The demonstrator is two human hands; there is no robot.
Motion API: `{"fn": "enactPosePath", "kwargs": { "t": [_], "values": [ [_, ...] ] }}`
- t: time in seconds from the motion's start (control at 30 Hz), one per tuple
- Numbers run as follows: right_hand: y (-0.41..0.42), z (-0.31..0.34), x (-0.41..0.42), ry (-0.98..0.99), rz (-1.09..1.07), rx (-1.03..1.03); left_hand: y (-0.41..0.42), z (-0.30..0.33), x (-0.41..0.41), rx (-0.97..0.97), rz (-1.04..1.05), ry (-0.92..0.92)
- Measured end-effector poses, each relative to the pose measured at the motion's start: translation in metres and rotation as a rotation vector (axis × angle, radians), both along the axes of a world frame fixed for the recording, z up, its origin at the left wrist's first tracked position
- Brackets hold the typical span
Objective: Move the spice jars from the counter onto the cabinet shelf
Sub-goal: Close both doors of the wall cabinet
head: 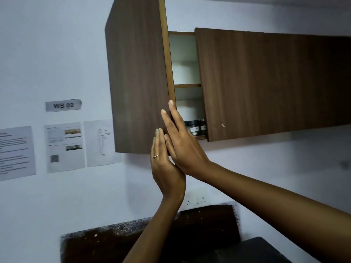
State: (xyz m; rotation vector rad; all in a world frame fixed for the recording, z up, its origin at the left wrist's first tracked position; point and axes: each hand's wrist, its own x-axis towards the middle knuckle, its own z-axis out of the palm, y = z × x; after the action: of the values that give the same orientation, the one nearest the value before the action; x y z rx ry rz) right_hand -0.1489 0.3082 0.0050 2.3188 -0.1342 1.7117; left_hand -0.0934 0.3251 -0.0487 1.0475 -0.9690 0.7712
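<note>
1. The cabinet door (138, 76) has a dark brown wood-grain laminate face, matt and smooth, with a lighter tan edge band.
2. The cabinet's interior (185, 54) looks white, plain and smooth.
3. The spice jars (195, 128) look like clear glass or plastic with dark lids.
4. The wall (57, 54) is painted matt, pale.
5. The sheets (65, 147) are thin white paper.
6. The counter (117, 230) is dark speckled stone.

Pale bluish-white wall (57, 44), plain. Grey label "WS 02" (63, 105) at 9 o'clock; three printed sheets (65, 147) taped beneath. Switch-and-socket plate (196, 202) at 6 o'clock. Dark speckled stone counter (117, 236) below. Light dim, even.
</note>
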Motion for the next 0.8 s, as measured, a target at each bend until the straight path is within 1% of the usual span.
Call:
{"fn": "enactPosePath", "kwargs": {
  "t": [0.17,0.27,0.37,0.5,0.8],
  "values": [
    [-0.046,-0.007,-0.015,-0.077,-0.034,0.077,-0.047,-0.002,-0.013,0.053,0.007,-0.051],
    [-0.079,-0.012,-0.022,-0.153,0.035,0.185,-0.081,-0.003,-0.017,0.087,0.046,-0.09],
    [-0.112,-0.014,-0.023,-0.202,0.112,0.24,-0.114,-0.003,-0.019,0.103,0.103,-0.117],
    [-0.161,-0.016,-0.023,-0.204,0.184,0.263,-0.156,0.001,-0.019,0.099,0.163,-0.174],
    [-0.236,-0.017,-0.018,-0.169,0.216,0.246,-0.223,0.001,-0.011,0.136,0.299,-0.234]
  ]
}}
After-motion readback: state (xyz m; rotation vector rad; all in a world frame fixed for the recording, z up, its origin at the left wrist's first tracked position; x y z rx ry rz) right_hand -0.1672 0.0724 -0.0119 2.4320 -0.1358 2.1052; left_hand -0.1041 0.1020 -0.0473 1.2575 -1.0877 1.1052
